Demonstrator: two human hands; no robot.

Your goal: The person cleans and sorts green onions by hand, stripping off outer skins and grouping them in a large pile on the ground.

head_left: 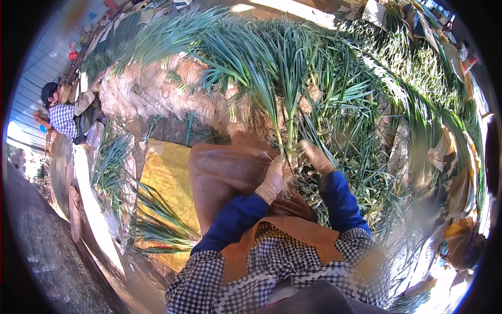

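Note:
Over my lap, my left hand (274, 179) in a tan glove is closed round the pale lower ends of a few green onions (291, 107). Their long leaves fan away from me, and stringy roots hang below the grip. Just right of the stalks is my right hand (315, 156), also gloved. Motion blurs its fingers, so whether it grips a leaf or stalk is unclear. Beyond my knees lies a long heap of green onions, with a mass of tan roots (157, 91) facing me.
Loose leaves and trimmings (361, 167) cover the ground at my right. A yellow sack (167, 178) lies on my left, with a small bunch of green onions (164, 225) on it. Another person (65, 112) works at the heap's far left. A log (52, 251) runs along the lower left.

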